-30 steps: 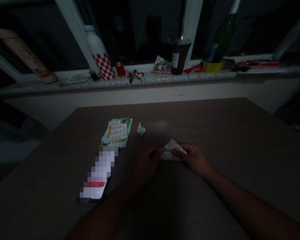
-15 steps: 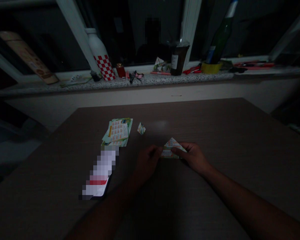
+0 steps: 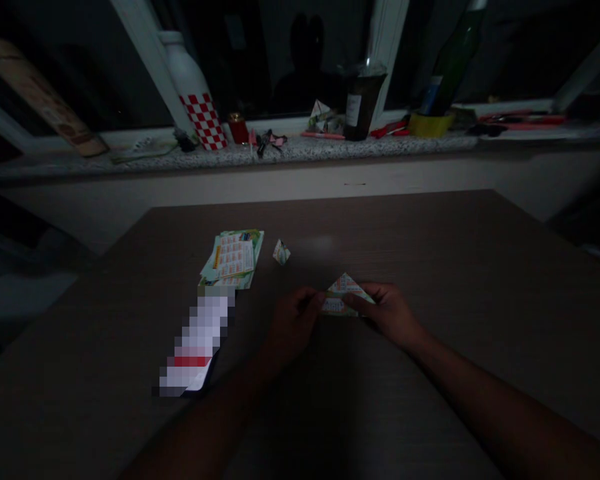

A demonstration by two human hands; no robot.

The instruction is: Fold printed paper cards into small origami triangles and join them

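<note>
Quietly, a lit phone (image 3: 203, 337) lies at the near left of the table (image 3: 460, 260), and to its right, mid-table, the left hand (image 3: 293, 323) pinches the left end of a folded paper (image 3: 345, 285) while the right hand (image 3: 391, 315) clasps its right side. Probably light, thin and quick to crease or tear, the paper should handle best by its edges and flattened folds. Farther off, left of it, lie a stack of printed sheets (image 3: 235, 257) and a small folded piece (image 3: 281, 253), with a checkered bottle (image 3: 195, 90) on the far sill (image 3: 310, 153).
</note>
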